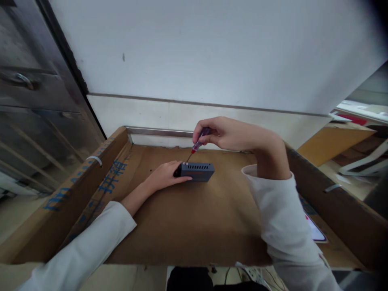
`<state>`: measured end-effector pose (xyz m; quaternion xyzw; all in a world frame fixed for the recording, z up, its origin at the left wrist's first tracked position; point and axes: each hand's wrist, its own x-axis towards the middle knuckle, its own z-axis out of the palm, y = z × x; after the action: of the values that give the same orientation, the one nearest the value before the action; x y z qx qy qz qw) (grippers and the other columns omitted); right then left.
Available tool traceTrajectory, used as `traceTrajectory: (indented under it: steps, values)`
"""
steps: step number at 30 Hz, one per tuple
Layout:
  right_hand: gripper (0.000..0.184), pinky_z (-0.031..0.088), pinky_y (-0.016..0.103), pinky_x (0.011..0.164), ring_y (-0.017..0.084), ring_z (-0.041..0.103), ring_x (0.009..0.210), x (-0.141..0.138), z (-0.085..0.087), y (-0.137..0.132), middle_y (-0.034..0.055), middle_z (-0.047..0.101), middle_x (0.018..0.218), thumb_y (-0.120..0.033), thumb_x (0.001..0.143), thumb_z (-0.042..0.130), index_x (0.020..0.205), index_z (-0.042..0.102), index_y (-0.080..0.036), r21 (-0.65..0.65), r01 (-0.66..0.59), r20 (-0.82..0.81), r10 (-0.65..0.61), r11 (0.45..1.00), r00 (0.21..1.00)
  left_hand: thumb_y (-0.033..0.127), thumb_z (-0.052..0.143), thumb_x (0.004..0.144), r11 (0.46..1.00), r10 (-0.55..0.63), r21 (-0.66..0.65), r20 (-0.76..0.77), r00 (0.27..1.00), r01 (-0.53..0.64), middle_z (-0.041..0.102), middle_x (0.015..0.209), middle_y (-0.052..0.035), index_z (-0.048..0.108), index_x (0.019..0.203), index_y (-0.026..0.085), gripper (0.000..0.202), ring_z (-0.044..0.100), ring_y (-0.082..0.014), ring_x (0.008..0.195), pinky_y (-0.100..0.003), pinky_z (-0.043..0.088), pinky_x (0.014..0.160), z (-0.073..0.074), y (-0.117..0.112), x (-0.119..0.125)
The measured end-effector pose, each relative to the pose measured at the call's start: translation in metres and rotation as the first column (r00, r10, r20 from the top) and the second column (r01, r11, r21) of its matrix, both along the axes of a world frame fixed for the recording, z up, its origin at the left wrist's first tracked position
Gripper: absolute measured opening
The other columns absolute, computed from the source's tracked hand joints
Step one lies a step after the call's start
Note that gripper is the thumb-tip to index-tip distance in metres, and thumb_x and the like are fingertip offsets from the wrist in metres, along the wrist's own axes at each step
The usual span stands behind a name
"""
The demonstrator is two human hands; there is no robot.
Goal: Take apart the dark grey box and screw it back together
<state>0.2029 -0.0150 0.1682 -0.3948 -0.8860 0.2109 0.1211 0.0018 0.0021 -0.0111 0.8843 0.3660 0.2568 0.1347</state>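
Note:
A dark grey box-shaped metal case (198,173) with a row of vent slots rests on the cardboard surface (182,214). Around its left end, my left hand (165,176) is closed, the thumb along the near side. My right hand (224,131) grips the purple, clear-handled screwdriver (200,140) from above, its red collar showing below the fingers. The thin shaft slants down to the left, and its tip meets the case's top left edge near small light-coloured parts. What exactly the tip touches is too small to tell.
Cardboard walls rise at the left (87,190) and right (330,190), with white zip ties through them. A phone with a lit screen (315,229) lies at the right, partly behind my sleeve. Beyond the far edge stands a white wall (194,52); a metal door (33,81) is at left.

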Motion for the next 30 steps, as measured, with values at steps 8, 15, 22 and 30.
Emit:
traceTrajectory:
  steps: [8, 15, 22, 30]
  values:
    - [0.020, 0.035, 0.025, 0.060, 0.012, 0.057, 0.064, -0.018, 0.000, -0.013, 0.0043, 0.068, 0.074, -0.033, 0.089, 0.049, 0.083, 0.061, -0.017, 0.183, 0.133, 0.098, -0.153, 0.974, 0.983, 0.062, 0.053, 0.085, 1.000, 0.007, -0.015, 0.001, 1.000, -0.007, 0.067, 0.089, -0.0051, 0.058, 0.093, 0.019, 0.044, 0.064, -0.0209, 0.081, -0.030, 0.047, 0.072, 0.002, -0.001, 0.000]
    - [0.047, 0.031, 0.030, 0.058, 0.016, 0.051, 0.052, -0.027, -0.009, -0.010, 0.0027, 0.048, 0.045, -0.049, 0.092, 0.040, 0.061, 0.054, -0.017, 0.361, 0.349, 0.152, -0.424, 0.865, 0.893, 0.061, 0.054, 0.085, 1.000, 0.001, -0.013, 0.000, 1.000, -0.001, 0.067, 0.090, -0.0053, 0.057, 0.095, 0.019, 0.044, 0.064, -0.0211, 0.082, -0.030, 0.046, 0.072, 0.001, 0.000, 0.000]
    - [0.046, 0.034, 0.030, 0.059, 0.018, 0.054, 0.061, -0.028, -0.013, -0.009, 0.0063, 0.058, 0.063, -0.048, 0.096, 0.024, 0.077, 0.053, -0.019, 0.337, 0.370, 0.038, -0.405, 0.866, 0.913, 0.063, 0.053, 0.084, 1.000, 0.009, 0.001, -0.006, 1.000, -0.009, 0.067, 0.089, -0.0054, 0.058, 0.094, 0.019, 0.046, 0.064, -0.0216, 0.083, -0.031, 0.047, 0.073, -0.001, 0.001, 0.000]
    - [0.024, 0.036, 0.026, 0.060, 0.012, 0.055, 0.062, -0.021, -0.006, -0.008, 0.0033, 0.067, 0.072, -0.034, 0.093, 0.042, 0.080, 0.054, -0.019, 0.220, 0.141, 0.038, -0.153, 0.965, 0.988, 0.062, 0.053, 0.085, 1.000, 0.004, -0.013, -0.006, 1.000, -0.004, 0.067, 0.092, -0.0059, 0.057, 0.094, 0.019, 0.044, 0.064, -0.0213, 0.083, -0.030, 0.047, 0.073, 0.001, -0.001, 0.000]
